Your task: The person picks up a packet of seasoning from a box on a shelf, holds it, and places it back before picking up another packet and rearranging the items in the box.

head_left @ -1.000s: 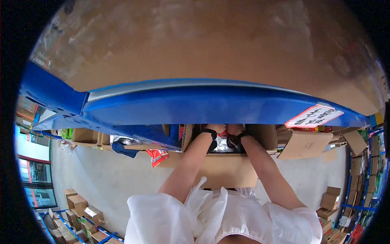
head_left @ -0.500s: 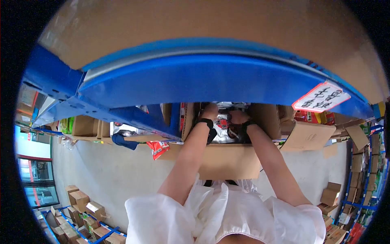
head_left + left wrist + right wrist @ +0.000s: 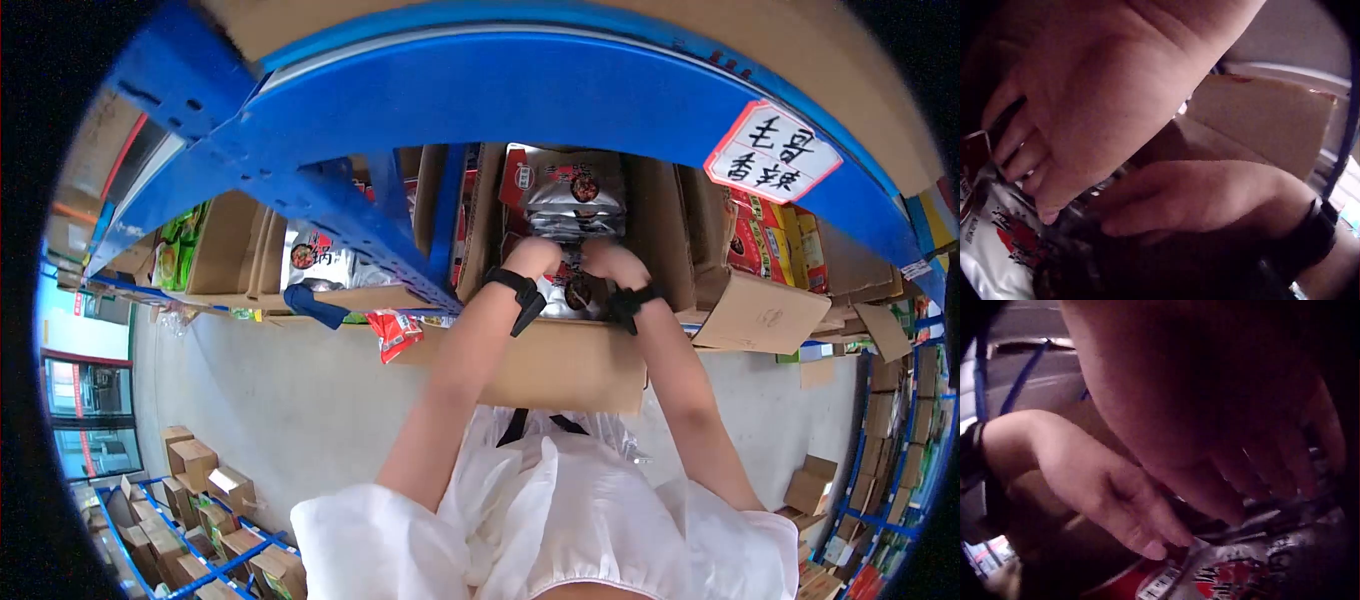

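Note:
Both hands are inside an open cardboard box (image 3: 655, 225) on a shelf, over shiny silver food packets with red and black print. My left hand (image 3: 533, 257) is at the left of the front packet (image 3: 572, 300), its fingers reaching down; in the left wrist view the fingers (image 3: 1025, 153) look fairly straight against the foil. Opposite it, my right hand (image 3: 615, 262) points its extended fingers (image 3: 1229, 494) down onto the packets. A stack of like packets (image 3: 575, 190) lies behind the hands. Black straps circle both wrists.
A blue shelf beam (image 3: 480, 95) with a handwritten label (image 3: 772, 152) crosses above the box. Neighbouring cartons hold silver packets (image 3: 318, 255) at left and red and yellow packs (image 3: 765, 240) at right. A red packet (image 3: 395, 335) hangs at the shelf edge.
The head view has shifted, so the beam sits higher and more of the box's inside shows, including the rear stack. Both hands stay in the box at the front packet.

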Demonstrator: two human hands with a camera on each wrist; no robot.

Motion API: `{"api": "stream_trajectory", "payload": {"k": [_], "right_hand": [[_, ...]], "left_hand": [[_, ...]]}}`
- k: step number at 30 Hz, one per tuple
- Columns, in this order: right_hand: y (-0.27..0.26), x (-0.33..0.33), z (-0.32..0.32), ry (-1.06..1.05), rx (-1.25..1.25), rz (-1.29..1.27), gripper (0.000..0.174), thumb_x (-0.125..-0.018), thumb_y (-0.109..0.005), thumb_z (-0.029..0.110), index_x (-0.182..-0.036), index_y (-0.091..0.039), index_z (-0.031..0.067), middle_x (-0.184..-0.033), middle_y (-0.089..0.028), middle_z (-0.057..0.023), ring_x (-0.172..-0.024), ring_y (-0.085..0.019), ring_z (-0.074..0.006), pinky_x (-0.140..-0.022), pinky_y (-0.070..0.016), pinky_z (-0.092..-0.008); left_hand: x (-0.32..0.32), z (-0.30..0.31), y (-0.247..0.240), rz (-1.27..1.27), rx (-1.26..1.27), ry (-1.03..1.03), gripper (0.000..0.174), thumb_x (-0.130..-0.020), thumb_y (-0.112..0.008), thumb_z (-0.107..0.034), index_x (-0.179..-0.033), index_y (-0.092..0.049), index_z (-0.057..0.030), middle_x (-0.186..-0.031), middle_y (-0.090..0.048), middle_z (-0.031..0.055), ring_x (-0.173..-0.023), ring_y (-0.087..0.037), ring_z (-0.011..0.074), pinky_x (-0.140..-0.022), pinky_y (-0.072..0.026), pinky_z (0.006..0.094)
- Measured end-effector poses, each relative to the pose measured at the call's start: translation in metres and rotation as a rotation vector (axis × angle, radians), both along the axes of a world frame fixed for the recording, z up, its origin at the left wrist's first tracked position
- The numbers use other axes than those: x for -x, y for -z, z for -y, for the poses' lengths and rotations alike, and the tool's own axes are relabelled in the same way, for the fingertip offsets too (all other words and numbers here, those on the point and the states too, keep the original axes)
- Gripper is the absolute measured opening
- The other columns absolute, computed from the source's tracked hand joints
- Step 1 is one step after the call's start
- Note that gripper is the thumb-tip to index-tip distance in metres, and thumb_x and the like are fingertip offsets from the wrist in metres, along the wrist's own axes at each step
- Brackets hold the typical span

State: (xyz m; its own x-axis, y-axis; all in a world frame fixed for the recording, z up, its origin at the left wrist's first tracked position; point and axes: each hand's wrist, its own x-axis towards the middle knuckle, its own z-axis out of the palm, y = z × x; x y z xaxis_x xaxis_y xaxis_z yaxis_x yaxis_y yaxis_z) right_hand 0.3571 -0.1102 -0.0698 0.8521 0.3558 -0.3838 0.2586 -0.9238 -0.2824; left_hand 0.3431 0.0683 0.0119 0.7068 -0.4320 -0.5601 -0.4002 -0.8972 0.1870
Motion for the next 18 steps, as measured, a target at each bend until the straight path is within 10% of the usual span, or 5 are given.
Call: {"api": "stream_trajectory", "payload": {"k": [2, 8, 14, 18], "right_hand": [[-0.099, 0.047, -0.011, -0.023, -0.102, 0.026, 0.032, -0.078, -0.057, 0.019, -0.103, -0.059, -0.001, -0.098, -0.061, -0.0242, -0.092, -0.059, -0.0393, -0.078, -0.048, -0.0432], [-0.169, 0.145, 0.001, -0.033, -0.297, 0.086, 0.032, -0.084, -0.055, 0.022, -0.109, -0.057, 0.0035, -0.094, -0.062, -0.0235, -0.091, -0.059, -0.0384, -0.078, -0.0478, -0.0451], [-0.19, 0.193, 0.001, -0.072, -0.357, 0.04, 0.035, -0.082, -0.057, 0.015, -0.113, -0.055, -0.0018, -0.099, -0.06, -0.0248, -0.093, -0.057, -0.0403, -0.08, -0.0467, -0.0415], [-0.197, 0.213, -0.022, -0.207, -0.499, 0.11, 0.035, -0.083, -0.057, 0.015, -0.113, -0.055, -0.0019, -0.104, -0.06, -0.0239, -0.098, -0.056, -0.0395, -0.084, -0.0453, -0.0406]], "left_hand": [[0.022, 0.003, -0.032, 0.034, 0.085, -0.005, 0.026, -0.075, -0.062, -0.021, -0.095, -0.068, -0.0044, -0.102, -0.064, 0.0167, -0.093, -0.063, 0.0322, -0.079, -0.0503, 0.0431], [0.116, -0.031, -0.089, -0.003, 0.344, -0.097, 0.041, -0.085, -0.055, -0.033, -0.105, -0.06, 0.002, -0.098, -0.061, 0.0236, -0.093, -0.058, 0.0398, -0.081, -0.0471, 0.0447], [0.206, -0.083, -0.085, 0.139, 1.151, -0.454, 0.023, -0.089, -0.057, -0.017, -0.104, -0.061, 0.0007, -0.094, -0.066, 0.0092, -0.085, -0.063, 0.0186, -0.075, -0.0489, 0.0314], [0.24, -0.128, -0.082, 0.209, 1.206, -0.9, 0.019, -0.089, -0.058, -0.012, -0.105, -0.062, -0.0013, -0.095, -0.064, 0.002, -0.085, -0.058, 0.0081, -0.075, -0.0469, 0.0232]]}}
